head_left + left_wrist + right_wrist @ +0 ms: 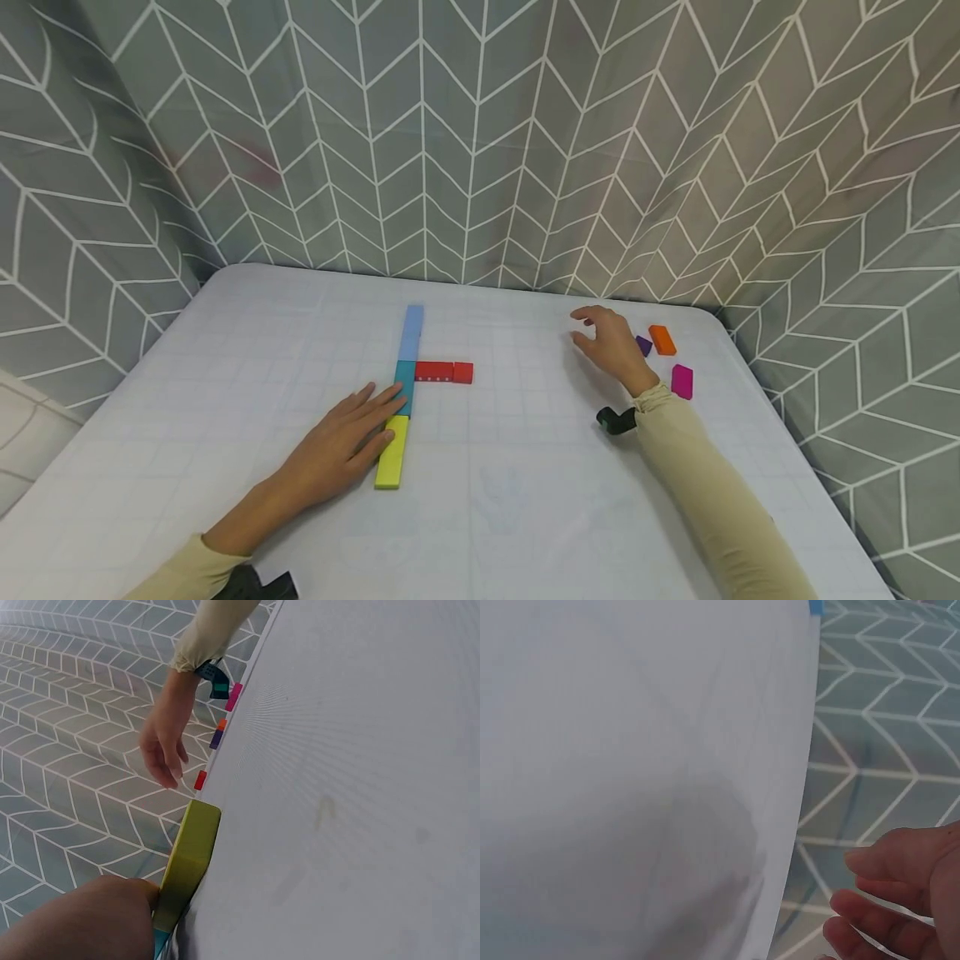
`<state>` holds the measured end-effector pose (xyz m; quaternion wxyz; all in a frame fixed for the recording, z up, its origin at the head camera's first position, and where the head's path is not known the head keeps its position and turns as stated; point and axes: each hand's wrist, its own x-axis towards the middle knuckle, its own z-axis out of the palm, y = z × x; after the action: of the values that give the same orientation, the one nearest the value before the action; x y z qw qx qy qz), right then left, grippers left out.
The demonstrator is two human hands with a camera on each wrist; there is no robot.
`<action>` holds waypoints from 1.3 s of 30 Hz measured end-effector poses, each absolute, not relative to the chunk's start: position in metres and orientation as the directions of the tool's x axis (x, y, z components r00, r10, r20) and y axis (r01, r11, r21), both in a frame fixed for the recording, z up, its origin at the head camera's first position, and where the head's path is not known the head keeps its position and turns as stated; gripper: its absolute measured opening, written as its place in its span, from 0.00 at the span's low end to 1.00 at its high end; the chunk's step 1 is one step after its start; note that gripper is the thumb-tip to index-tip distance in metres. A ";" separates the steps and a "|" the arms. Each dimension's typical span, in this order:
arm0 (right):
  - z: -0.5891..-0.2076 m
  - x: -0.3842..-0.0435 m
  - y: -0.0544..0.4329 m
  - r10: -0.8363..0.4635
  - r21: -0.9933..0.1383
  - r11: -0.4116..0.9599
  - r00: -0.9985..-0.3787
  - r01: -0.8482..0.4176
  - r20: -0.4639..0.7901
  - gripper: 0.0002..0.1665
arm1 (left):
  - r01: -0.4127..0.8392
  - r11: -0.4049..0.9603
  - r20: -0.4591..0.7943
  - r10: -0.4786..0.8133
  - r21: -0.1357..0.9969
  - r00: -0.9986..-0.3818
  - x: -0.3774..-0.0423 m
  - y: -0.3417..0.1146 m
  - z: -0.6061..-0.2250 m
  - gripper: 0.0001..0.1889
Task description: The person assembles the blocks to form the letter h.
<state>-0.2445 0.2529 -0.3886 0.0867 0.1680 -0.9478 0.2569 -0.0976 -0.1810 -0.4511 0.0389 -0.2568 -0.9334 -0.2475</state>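
Observation:
A light blue block (411, 333), a teal block (406, 377) and a yellow block (392, 462) lie end to end in a column. From the teal one, a red block with white dots (433, 372) extends rightward, with a shorter red block (462, 372) at its end. My left hand (337, 450) rests with fairly straight fingers on the teal and yellow blocks. Farther right, my right hand (611, 346) hovers over the table with loosely bent fingers and nothing in them. Beside it lies a purple block (643, 345), partly hidden by the hand.
An orange block (663, 340) and a magenta block (682, 382) lie right of the right hand on the white table (525, 500). A grey patterned curtain (480, 150) hangs behind and beside the table. Dark wrist gear (617, 420) shows at the right sleeve.

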 end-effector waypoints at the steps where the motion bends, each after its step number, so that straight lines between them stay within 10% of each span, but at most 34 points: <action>1: -0.389 -0.247 0.258 -0.267 -0.449 0.820 -0.931 -0.354 0.248 0.22 | 0.498 0.747 0.200 0.460 0.441 -0.865 -0.098 -0.181 -0.451 0.29; 39: -0.403 -0.283 0.306 -0.082 -0.459 0.882 -0.994 -0.107 0.074 0.20 | 0.501 0.746 0.205 0.460 0.439 -0.864 -0.098 -0.181 -0.453 0.29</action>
<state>-0.2830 0.3063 -0.4030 0.0263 0.0486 -0.9697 0.2381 -0.0985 -0.1814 -0.4528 0.0420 -0.2574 -0.9333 -0.2467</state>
